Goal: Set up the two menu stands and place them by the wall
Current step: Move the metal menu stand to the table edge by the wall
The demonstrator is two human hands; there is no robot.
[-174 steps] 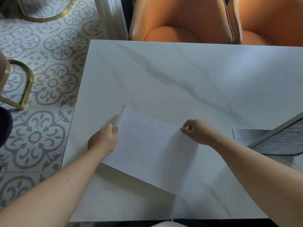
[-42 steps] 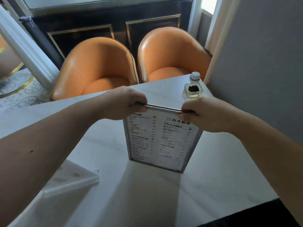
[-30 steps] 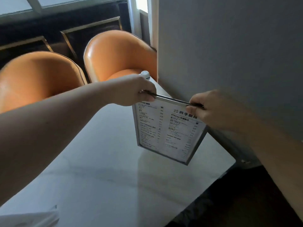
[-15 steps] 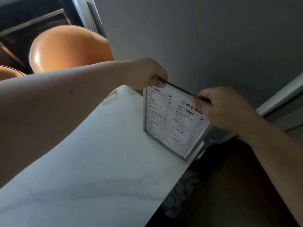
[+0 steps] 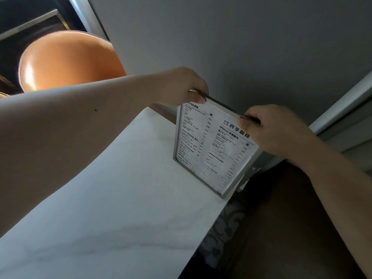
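A grey-framed menu stand (image 5: 209,150) with a printed drinks menu stands upright at the white marble table's (image 5: 112,198) right edge, close to the grey wall (image 5: 231,47). My left hand (image 5: 181,87) pinches the left end of its top edge. My right hand (image 5: 275,127) pinches the right end of that edge. The stand's bottom edge rests on the tabletop and its lower right corner reaches the table's corner. The second menu stand is out of view.
An orange leather chair (image 5: 66,59) sits at the table's far side. A dark floor with patterned tiles (image 5: 225,234) lies below the table's right edge. A pale door or trim frame (image 5: 340,109) runs along the wall at right.
Both hands carried the menu stand from the table's middle to the right, up to the wall, and lowered it onto the table's edge. The view swung right with it.
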